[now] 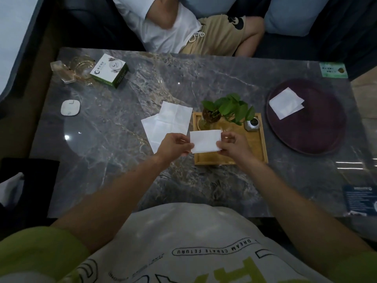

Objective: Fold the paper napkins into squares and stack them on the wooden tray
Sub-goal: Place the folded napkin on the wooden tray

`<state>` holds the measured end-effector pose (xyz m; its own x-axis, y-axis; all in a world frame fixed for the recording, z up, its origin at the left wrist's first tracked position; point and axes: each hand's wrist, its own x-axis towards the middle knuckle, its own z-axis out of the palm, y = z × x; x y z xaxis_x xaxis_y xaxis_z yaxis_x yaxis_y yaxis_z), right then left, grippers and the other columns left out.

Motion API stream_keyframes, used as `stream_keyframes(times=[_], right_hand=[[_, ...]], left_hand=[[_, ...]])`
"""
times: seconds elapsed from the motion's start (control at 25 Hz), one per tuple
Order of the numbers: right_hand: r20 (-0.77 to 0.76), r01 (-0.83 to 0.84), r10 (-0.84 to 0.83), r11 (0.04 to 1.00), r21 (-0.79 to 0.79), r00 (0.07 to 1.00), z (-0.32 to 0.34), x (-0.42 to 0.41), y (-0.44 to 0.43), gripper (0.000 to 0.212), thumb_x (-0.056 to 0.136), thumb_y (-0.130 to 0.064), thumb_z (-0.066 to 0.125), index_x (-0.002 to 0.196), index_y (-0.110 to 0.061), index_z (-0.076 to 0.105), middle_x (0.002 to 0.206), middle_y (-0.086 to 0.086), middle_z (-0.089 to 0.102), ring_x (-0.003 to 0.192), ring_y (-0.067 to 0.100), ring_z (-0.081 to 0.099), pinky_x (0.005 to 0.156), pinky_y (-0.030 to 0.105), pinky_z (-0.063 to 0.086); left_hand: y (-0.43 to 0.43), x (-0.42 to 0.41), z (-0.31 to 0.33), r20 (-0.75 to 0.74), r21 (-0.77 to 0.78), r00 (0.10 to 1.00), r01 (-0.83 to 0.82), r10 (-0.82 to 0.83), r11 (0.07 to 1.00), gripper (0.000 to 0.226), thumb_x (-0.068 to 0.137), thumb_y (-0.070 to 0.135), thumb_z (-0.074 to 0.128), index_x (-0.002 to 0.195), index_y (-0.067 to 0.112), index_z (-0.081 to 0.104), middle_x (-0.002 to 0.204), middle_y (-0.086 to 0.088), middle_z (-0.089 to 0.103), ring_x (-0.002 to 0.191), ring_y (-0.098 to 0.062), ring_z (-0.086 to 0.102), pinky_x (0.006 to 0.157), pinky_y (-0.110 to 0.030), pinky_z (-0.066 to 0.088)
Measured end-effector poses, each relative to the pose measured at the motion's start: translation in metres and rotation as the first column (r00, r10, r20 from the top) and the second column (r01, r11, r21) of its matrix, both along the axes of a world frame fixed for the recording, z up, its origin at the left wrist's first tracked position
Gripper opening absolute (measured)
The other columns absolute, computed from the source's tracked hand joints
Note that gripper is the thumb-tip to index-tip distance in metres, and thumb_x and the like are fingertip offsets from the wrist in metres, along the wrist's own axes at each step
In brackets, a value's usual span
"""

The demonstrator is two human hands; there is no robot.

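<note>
Green-and-white box [110, 70] beside glass ashtray [81, 67] at far left, white square coaster [70, 107], potted pothos [228, 108], small silver clock [252, 124], grey marble table [122, 160], second person seated opposite [193, 27]

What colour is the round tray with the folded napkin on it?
The round tray is dark purple, almost maroon; the folded napkin is white. The head view shows it.

**Folded napkin held between both hands over the desk**

The left hand [175, 145] and right hand [231, 145] pinch opposite ends of a white folded paper napkin [205, 140] above the grey marble desk [114, 160]. Just beyond the left hand lie unfolded white napkins [167, 121]. Under the right hand sits a square wooden tray [263, 148]. Well right of it, a round dark tray [318, 129] carries a folded white napkin [285, 103].
</note>
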<state>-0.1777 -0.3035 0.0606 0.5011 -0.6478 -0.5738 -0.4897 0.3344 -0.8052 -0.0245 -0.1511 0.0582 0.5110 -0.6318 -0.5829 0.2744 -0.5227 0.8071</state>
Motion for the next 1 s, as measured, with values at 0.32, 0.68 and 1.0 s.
stream_keyframes(times=[0.32, 0.68, 1.0], right_hand=[[-0.167, -0.017, 0.012, 0.999, -0.029, 0.986, -0.041, -0.008, -0.014, 0.028, 0.081, -0.002, 0.070, 0.108, -0.004, 0.061, 0.090, 0.007, 0.064, 0.090, 0.026, 0.065, 0.077, 0.040, 0.056], [-0.261, -0.018, 0.013, 1.000, -0.016, 0.965, -0.073, -0.015, -0.023, 0.022, 0.080, -0.002, 0.072, 0.099, -0.008, 0.062, 0.089, 0.005, 0.064, 0.087, 0.022, 0.063, 0.070, 0.039, 0.057], [-0.390, -0.136, 0.087, 0.986, -0.100, 0.917, -0.092, -0.014, -0.023, 0.026, 0.078, -0.008, 0.074, 0.099, -0.013, 0.060, 0.088, 0.002, 0.063, 0.085, 0.021, 0.064, 0.068, 0.032, 0.058]], left_hand=[[-0.018, -0.012, -0.037, 0.022, 0.195, 0.994, 0.101, -0.107, 0.976, 0.011, 0.081, 0.017, 0.078, 0.086, 0.011, 0.070, 0.091, -0.008, 0.072, 0.076, -0.020, 0.072, 0.064, -0.022, 0.059], [-0.036, -0.019, -0.065, 0.017, 0.290, 0.985, 0.162, -0.174, 0.943, 0.012, 0.081, 0.020, 0.078, 0.085, 0.013, 0.069, 0.084, -0.006, 0.072, 0.074, -0.017, 0.070, 0.061, -0.021, 0.055], [-0.042, -0.023, -0.081, 0.159, 0.331, 0.954, 0.192, -0.255, 0.924, 0.014, 0.082, 0.017, 0.075, 0.092, 0.013, 0.066, 0.074, 0.002, 0.066, 0.069, -0.010, 0.063, 0.068, -0.022, 0.050]])
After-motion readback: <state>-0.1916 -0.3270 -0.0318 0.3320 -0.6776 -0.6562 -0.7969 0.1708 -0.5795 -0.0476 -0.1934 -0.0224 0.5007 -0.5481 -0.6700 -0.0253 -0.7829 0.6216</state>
